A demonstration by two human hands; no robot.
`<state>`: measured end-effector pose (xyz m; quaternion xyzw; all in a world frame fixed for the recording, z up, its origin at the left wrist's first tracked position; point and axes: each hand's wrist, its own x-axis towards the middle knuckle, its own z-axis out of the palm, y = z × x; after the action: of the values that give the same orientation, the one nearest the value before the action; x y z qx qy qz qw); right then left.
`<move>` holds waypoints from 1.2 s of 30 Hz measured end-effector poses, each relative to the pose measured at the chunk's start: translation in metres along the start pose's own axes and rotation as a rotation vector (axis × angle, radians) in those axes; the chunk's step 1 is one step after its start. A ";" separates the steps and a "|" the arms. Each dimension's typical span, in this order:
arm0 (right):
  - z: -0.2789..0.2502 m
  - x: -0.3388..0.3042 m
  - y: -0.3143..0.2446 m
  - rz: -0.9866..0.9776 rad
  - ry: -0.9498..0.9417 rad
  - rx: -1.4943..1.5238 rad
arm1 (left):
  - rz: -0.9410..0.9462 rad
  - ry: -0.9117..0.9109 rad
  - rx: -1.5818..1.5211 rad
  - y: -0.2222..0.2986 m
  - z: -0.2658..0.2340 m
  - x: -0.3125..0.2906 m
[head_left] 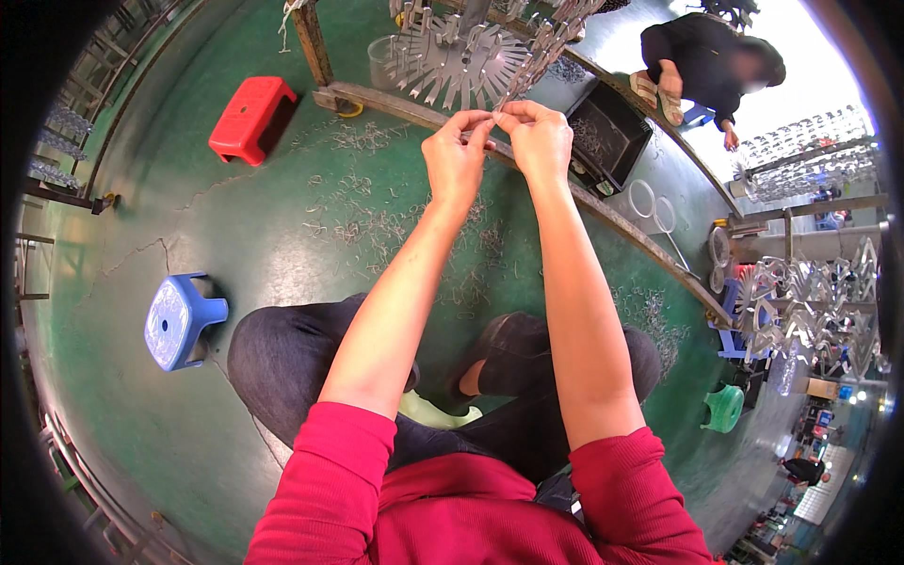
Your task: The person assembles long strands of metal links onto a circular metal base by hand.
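Both my arms reach forward, and the hands meet at the lower edge of a hanging rack of flat silvery metal pieces (466,61) fanned out in a circle. My left hand (457,155) is closed, thumb and fingertips pinched together. Right beside it, my right hand (539,141) pinches too, its fingertips touching those of the left. Whatever sits between the fingertips is too small to make out. A slanting row of metal pieces (537,66) runs up from just above the right hand.
A wooden beam (621,218) crosses in front of me. Small wire bits (363,226) litter the green floor. Nearby stand a red stool (250,118), a blue stool (179,320) and a black crate (612,137). A person in black (702,61) crouches at the upper right beside more racks.
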<state>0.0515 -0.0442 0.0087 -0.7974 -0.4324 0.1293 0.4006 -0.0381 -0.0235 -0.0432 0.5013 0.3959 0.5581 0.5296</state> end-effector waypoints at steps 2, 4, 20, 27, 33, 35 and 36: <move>-0.001 0.001 -0.002 -0.006 -0.015 -0.007 | 0.019 -0.004 0.010 -0.003 -0.001 0.004; -0.005 0.002 -0.004 -0.022 -0.081 -0.092 | 0.040 -0.002 0.012 -0.008 -0.002 0.008; -0.024 0.021 -0.042 -0.095 -0.245 -0.502 | 0.257 0.097 0.275 -0.008 -0.002 -0.005; -0.025 0.027 -0.042 0.050 -0.371 -0.342 | 0.169 0.064 0.221 -0.008 -0.007 -0.016; -0.019 0.027 -0.039 0.013 -0.266 -0.395 | -0.417 -0.119 -0.403 -0.023 -0.034 -0.004; -0.017 0.029 -0.036 0.034 -0.267 -0.376 | -0.522 -0.260 -0.511 -0.014 -0.041 0.010; -0.015 0.031 -0.036 0.042 -0.268 -0.364 | -0.549 -0.296 -0.499 -0.009 -0.042 0.017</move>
<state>0.0568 -0.0169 0.0503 -0.8410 -0.4813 0.1625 0.1862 -0.0766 -0.0022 -0.0569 0.3081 0.2868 0.3965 0.8158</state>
